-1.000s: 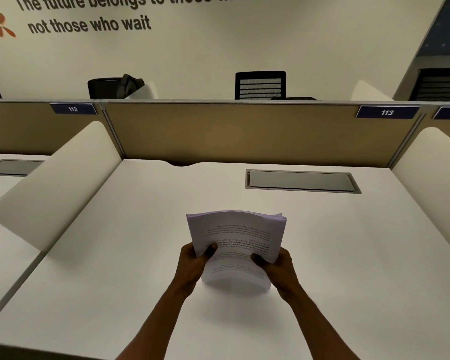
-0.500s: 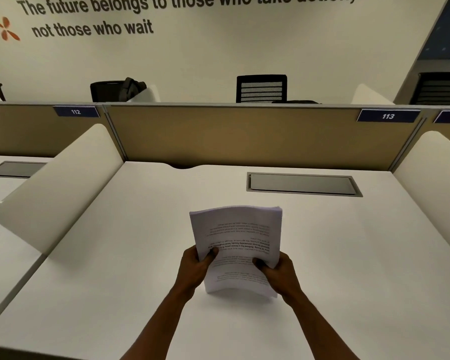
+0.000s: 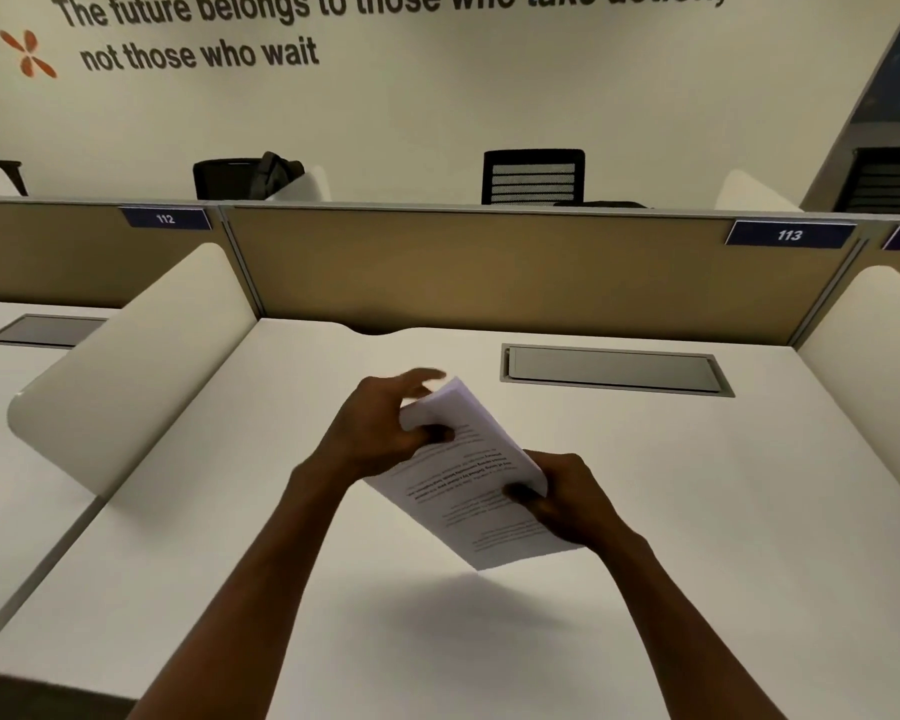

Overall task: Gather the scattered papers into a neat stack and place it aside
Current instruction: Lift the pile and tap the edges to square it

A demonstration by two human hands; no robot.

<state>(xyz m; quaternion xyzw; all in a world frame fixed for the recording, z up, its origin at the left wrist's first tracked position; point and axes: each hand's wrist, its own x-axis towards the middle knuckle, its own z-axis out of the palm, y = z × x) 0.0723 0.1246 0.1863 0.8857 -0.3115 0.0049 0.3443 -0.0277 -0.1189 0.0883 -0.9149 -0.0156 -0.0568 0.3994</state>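
A stack of white printed papers [image 3: 468,475] hangs in the air above the middle of the white desk [image 3: 697,537], turned diagonally with its far corner up and to the left. My left hand [image 3: 380,433] grips that upper left end, thumb on the top sheet, fingers blurred behind it. My right hand [image 3: 567,504] pinches the lower right edge, thumb on the printed face. The stack casts a shadow on the desk below it.
A grey cable hatch [image 3: 614,368] is set into the desk at the back right. A tan partition [image 3: 489,272] closes the far side. Curved white dividers stand at left [image 3: 120,366] and right [image 3: 874,366].
The stack was held straight by its near corners; it has now been rotated diagonally and lifted. My left hand moved up to its far end, my right hand shifted right.
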